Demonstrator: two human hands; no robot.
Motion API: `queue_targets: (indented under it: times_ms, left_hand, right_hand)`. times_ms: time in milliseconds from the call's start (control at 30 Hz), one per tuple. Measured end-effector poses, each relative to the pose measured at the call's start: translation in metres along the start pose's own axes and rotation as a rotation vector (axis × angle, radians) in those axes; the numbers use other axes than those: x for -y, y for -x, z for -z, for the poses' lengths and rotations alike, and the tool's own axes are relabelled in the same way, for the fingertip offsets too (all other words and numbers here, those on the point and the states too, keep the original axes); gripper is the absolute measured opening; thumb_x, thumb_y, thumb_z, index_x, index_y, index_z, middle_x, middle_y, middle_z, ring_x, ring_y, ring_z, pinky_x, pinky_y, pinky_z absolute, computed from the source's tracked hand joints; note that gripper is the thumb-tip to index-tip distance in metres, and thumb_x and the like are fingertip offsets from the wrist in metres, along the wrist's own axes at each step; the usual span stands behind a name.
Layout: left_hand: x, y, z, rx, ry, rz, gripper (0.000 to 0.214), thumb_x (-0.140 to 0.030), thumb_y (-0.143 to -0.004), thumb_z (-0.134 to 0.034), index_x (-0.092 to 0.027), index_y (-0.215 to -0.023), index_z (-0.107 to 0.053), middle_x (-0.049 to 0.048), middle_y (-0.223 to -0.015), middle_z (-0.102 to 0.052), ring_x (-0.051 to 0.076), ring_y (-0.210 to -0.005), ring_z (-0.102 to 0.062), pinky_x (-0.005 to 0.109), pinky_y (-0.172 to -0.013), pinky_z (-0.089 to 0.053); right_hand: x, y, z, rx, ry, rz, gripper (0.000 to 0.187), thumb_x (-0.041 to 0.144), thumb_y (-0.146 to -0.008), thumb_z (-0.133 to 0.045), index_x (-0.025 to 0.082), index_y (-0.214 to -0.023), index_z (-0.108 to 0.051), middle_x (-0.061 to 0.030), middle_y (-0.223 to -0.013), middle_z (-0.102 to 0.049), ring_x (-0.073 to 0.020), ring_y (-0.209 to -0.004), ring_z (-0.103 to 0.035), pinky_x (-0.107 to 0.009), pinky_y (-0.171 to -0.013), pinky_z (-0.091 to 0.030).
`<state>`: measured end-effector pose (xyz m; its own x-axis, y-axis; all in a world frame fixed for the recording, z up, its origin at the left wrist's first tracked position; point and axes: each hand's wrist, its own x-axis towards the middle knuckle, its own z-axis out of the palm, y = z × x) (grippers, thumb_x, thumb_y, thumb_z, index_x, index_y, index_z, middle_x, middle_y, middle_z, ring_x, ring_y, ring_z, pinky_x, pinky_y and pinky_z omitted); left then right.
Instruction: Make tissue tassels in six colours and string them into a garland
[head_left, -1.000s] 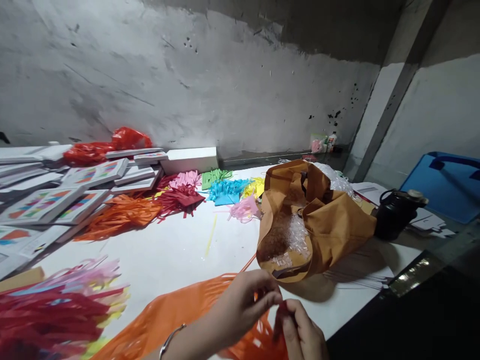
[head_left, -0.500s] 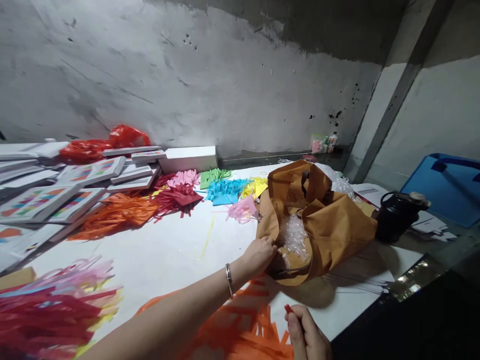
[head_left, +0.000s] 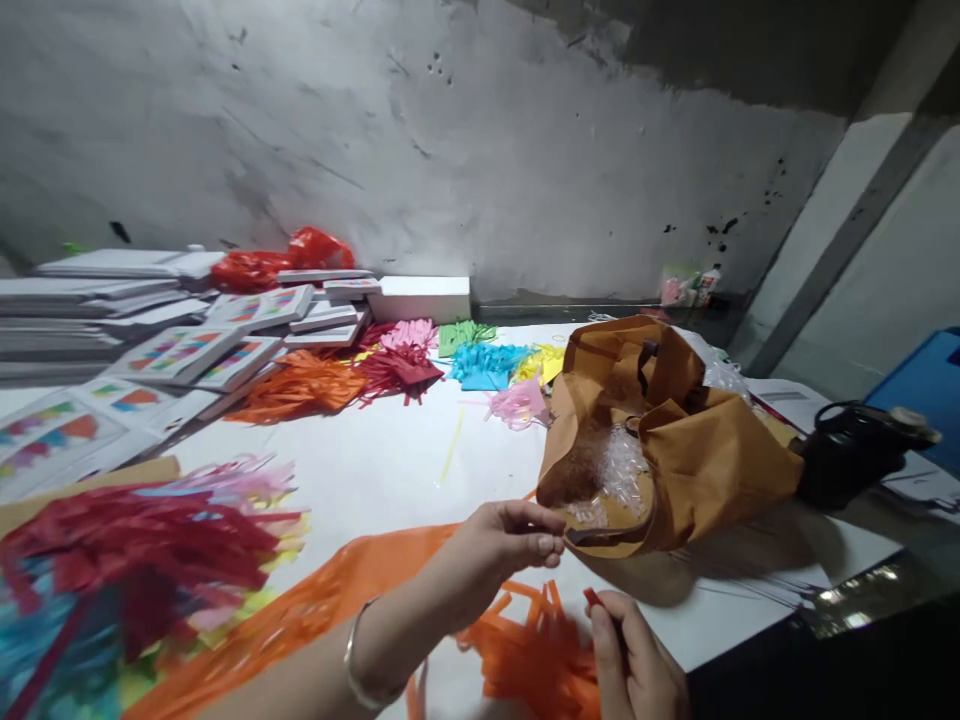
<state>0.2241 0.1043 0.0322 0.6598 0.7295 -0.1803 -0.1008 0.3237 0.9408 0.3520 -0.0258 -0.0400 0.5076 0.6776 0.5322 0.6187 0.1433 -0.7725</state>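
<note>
My left hand [head_left: 517, 540], with a silver bracelet at the wrist, is in front of the open mouth of a brown fabric bag [head_left: 720, 450]. Its fingers are pinched together; whatever is between them is too small to make out. Inside the bag lies a heap of small clear plastic pieces [head_left: 621, 465]. Low on the right, my right hand [head_left: 637, 655] grips a small red-orange piece [head_left: 592, 598] between thumb and fingers, its tip sticking up. Cut orange fringe [head_left: 532, 655] lies just left of that hand, and a larger orange sheet [head_left: 375, 560] passes under my left arm.
Colourful fringe bundles [head_left: 150, 540] fill the lower left. Printed white boxes [head_left: 169, 355] and red plastic bags [head_left: 319, 250] are piled behind. More fringe, including a blue bundle [head_left: 487, 365], lies mid-table. A black bottle [head_left: 847, 455] stands right of the bag.
My left hand has drawn back from the bag's mouth, toward my right hand. My right hand keeps its grip on the red-orange piece. The view has swung left.
</note>
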Motion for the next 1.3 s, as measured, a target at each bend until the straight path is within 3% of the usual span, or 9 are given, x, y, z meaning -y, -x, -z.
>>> queue_targets:
  times_ms: [100, 333, 600, 767, 933, 1133, 1300]
  left_hand:
    - [0.002, 0.038, 0.002, -0.106, 0.269, 0.045, 0.037, -0.029, -0.056, -0.094, -0.011, -0.083, -0.076, 0.0040, -0.071, -0.072, 0.012, -0.062, -0.064, 0.024, -0.064, -0.050]
    - [0.022, 0.086, 0.017, -0.174, 0.372, -0.079, 0.028, -0.033, -0.062, -0.093, -0.013, -0.072, -0.077, 0.0026, -0.061, -0.069, 0.010, -0.055, -0.059, 0.021, -0.057, -0.045]
    - [0.020, 0.117, 0.037, -0.226, 0.186, -0.212, 0.022, -0.034, -0.073, -0.086, -0.015, -0.077, -0.076, 0.0008, -0.068, -0.068, 0.009, -0.060, -0.058, 0.019, -0.060, -0.047]
    - [0.018, 0.132, 0.051, -0.286, -0.309, -0.438, 0.005, -0.020, -0.084, -0.075, -0.017, -0.080, -0.076, 0.0015, -0.070, -0.071, 0.010, -0.065, -0.062, 0.018, -0.063, -0.048]
    - [0.011, 0.145, 0.055, -0.239, -0.608, -0.649, 0.011, -0.008, -0.089, -0.065, -0.016, -0.090, -0.073, 0.0035, -0.077, -0.073, 0.010, -0.070, -0.067, 0.015, -0.066, -0.050]
    - [0.006, 0.155, 0.059, -0.234, -0.718, -0.619, 0.014, -0.006, -0.089, -0.063, -0.017, -0.095, -0.070, 0.0035, -0.081, -0.072, 0.011, -0.074, -0.066, 0.015, -0.067, -0.050]
    - [0.007, 0.157, 0.064, -0.227, -0.725, -0.533, 0.012, -0.010, -0.090, -0.064, -0.017, -0.096, -0.071, 0.0035, -0.084, -0.074, 0.011, -0.074, -0.067, 0.016, -0.070, -0.050]
  right_hand:
    - [0.018, -0.004, -0.003, 0.069, -0.057, 0.142, 0.018, 0.031, -0.102, -0.047, 0.025, -0.097, -0.063, -0.0026, -0.081, -0.071, -0.0165, -0.069, -0.068, -0.023, -0.065, -0.052]
    - [0.057, 0.001, -0.022, 0.270, -0.134, 0.382, 0.016, 0.019, -0.101, -0.044, 0.024, -0.097, -0.059, -0.0013, -0.072, -0.064, -0.0161, -0.064, -0.060, -0.026, -0.062, -0.049]
    - [0.076, 0.000, -0.032, 0.443, -0.029, 0.536, 0.015, 0.010, -0.097, -0.047, 0.020, -0.094, -0.058, -0.0011, -0.071, -0.062, -0.0160, -0.063, -0.057, -0.028, -0.062, -0.045]
    - [0.082, -0.011, -0.029, 0.599, 0.045, 0.758, 0.015, 0.006, -0.094, -0.049, 0.018, -0.093, -0.057, -0.0002, -0.068, -0.060, -0.0149, -0.059, -0.055, -0.029, -0.063, -0.043]
    - [0.089, -0.014, -0.027, 0.747, 0.056, 0.690, 0.020, 0.009, -0.097, -0.045, 0.021, -0.085, -0.054, 0.0017, -0.067, -0.057, -0.0143, -0.061, -0.054, -0.027, -0.062, -0.043]
    - [0.090, -0.010, -0.030, 0.854, -0.025, 0.534, 0.011, 0.017, -0.101, -0.047, 0.023, -0.101, -0.056, 0.0004, -0.084, -0.066, -0.0147, -0.074, -0.061, -0.025, -0.070, -0.049]
    - [0.090, -0.003, -0.036, 0.842, -0.032, 0.557, 0.015, 0.016, -0.101, -0.044, 0.023, -0.094, -0.054, 0.0010, -0.077, -0.062, -0.0144, -0.068, -0.060, -0.025, -0.066, -0.048]
